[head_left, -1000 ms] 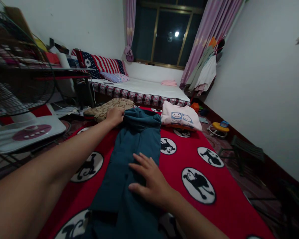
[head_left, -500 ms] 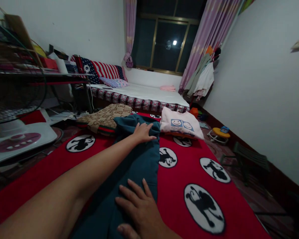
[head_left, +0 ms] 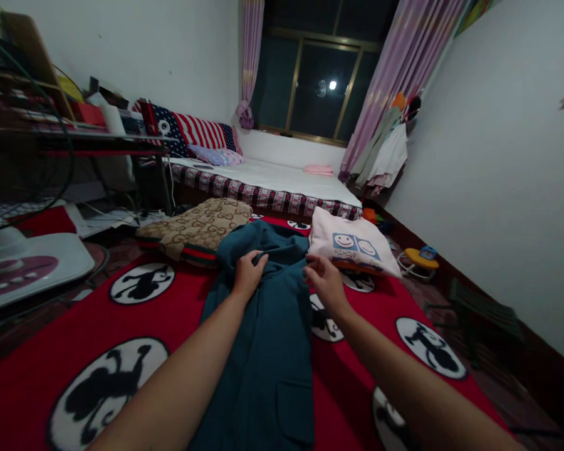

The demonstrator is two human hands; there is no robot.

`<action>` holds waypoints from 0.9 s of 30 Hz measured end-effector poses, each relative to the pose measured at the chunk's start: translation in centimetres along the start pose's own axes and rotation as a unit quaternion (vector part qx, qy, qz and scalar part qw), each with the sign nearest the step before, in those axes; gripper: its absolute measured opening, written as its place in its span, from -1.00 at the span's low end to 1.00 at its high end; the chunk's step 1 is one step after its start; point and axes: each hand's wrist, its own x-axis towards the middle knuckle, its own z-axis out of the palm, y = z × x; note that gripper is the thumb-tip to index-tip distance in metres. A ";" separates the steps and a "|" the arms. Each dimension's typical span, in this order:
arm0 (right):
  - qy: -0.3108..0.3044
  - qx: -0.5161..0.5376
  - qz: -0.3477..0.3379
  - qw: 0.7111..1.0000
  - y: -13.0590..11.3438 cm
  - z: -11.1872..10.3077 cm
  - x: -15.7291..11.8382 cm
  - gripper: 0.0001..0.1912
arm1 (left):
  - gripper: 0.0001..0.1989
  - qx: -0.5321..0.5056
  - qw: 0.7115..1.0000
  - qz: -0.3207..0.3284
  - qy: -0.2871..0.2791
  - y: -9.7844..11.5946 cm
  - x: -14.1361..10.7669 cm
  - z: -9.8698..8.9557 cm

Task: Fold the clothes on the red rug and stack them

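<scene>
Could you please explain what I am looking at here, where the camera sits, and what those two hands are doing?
There is no machine here. The camera is worn on a person's head and looks forward and down, so the two bare arms coming in from the bottom edge are that person's own. They are working over a red blanket printed with black monkey figures in white circles. Along it lies a dark teal garment. The left hand pinches a fold of the cloth near its far end, and the right hand grips its far right edge. Beyond them lie a tan patterned folded garment and a pink folded shirt with smiley faces, which rests on something orange. Further back is a bed under a dark window.
</scene>
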 end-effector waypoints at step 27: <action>-0.057 -0.229 0.069 0.969 5.0 6.4 14.5 -0.52 | -0.78 0.124 0.949 0.289 -0.027 3.9 -1.7 -0.6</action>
